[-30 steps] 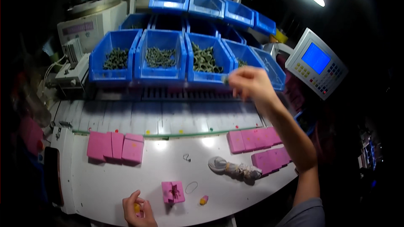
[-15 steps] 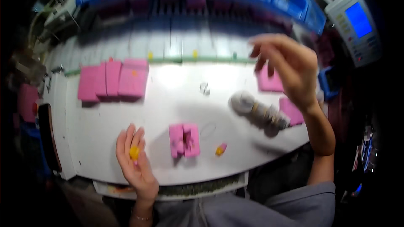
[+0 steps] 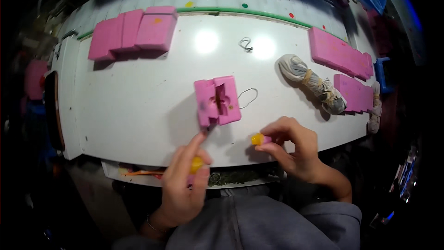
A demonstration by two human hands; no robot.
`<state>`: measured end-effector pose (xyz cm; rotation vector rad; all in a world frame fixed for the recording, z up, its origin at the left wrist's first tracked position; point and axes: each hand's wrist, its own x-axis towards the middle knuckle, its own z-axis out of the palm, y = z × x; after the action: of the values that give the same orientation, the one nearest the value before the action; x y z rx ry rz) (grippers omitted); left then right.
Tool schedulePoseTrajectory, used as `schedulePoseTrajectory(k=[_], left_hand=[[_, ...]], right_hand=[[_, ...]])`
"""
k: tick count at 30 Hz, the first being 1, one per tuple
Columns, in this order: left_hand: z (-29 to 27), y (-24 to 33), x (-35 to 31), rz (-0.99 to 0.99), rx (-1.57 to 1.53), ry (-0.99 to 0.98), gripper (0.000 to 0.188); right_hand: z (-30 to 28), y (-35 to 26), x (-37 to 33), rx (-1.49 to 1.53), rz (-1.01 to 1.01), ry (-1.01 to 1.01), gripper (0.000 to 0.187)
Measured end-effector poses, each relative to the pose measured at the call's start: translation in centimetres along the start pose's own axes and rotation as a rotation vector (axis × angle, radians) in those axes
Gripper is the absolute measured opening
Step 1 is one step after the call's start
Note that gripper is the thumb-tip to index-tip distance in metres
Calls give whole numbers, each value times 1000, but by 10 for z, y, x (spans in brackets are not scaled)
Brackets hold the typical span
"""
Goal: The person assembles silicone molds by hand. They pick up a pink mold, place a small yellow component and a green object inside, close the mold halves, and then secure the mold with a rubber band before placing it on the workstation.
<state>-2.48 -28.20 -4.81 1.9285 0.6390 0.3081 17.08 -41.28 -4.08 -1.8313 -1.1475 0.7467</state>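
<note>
My right hand [image 3: 294, 150] pinches a small yellow and pink piece [image 3: 257, 139] between thumb and fingertips, just above the table's near edge. A similar yellow and pink piece [image 3: 196, 164] sits in my left hand [image 3: 185, 180], held between thumb and curled fingers. The index finger of that hand reaches to the near lower corner of a pink two-part block [image 3: 229, 93]; I cannot tell whether it touches. The block's halves stand side by side with a gap and a dark hollow between them. Beside its right side a thin loop of cord or wire [image 3: 250, 91] lies on the table.
Pink blocks [image 3: 155, 30] stand in a row at the back left; more pink blocks [image 3: 337, 51] lie at the right. Nearby is a grey cloth bundle [image 3: 314, 83] tied with bands. A small wire tangle [image 3: 246, 44] rests further back. An open drawer [image 3: 236, 178] sits below the edge.
My right hand has come down from the upper right and picked the yellow and pink piece off the table. My left hand has moved nearer the pink block, its fingers curling in. The view has shifted.
</note>
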Motion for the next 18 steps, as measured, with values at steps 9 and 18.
schedulePoseTrajectory(k=[9,18], left_hand=[[3,17,1,-60,-528,-172,65],[-11,24,24,226,-261,-419,75]], right_hand=[[16,-23,2,153,-275,16,29],[-1,-32,11,212,-258,-210,24]])
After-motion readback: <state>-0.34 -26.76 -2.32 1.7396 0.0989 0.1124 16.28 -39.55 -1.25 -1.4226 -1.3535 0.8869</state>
